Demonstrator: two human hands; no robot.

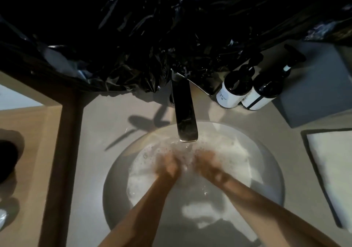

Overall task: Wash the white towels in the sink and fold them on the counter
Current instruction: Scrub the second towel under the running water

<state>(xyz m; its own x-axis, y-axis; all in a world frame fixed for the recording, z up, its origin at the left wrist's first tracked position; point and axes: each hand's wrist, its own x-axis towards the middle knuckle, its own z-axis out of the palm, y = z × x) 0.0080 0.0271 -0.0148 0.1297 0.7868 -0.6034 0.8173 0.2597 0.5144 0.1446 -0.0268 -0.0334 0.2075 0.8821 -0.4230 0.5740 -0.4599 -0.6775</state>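
both forearms reach in from the near edge and meet over the middle of the sink (106, 185), under the tap (185, 113). left hand (168, 165) and right hand (208, 165) are blurred and close together in the suds; whether each grip is curled on cloth or loose i cannot tell. around them a white towel (236, 163) lies bunched in the far half of the bowl, soaked and foamy, with water seeming to run from the tap onto it. further out, on the surface (99, 124) to the far right stand two pump bottles (245, 92), and at the right edge a folded white towel (331, 170) rests on a dark tray.

judging by this, the washing step is in hand and the scrubbing looks under way. the next move likely calls for rinsing out the foam, wringing the cloth over the bowl, then carrying it to the surface to fold.
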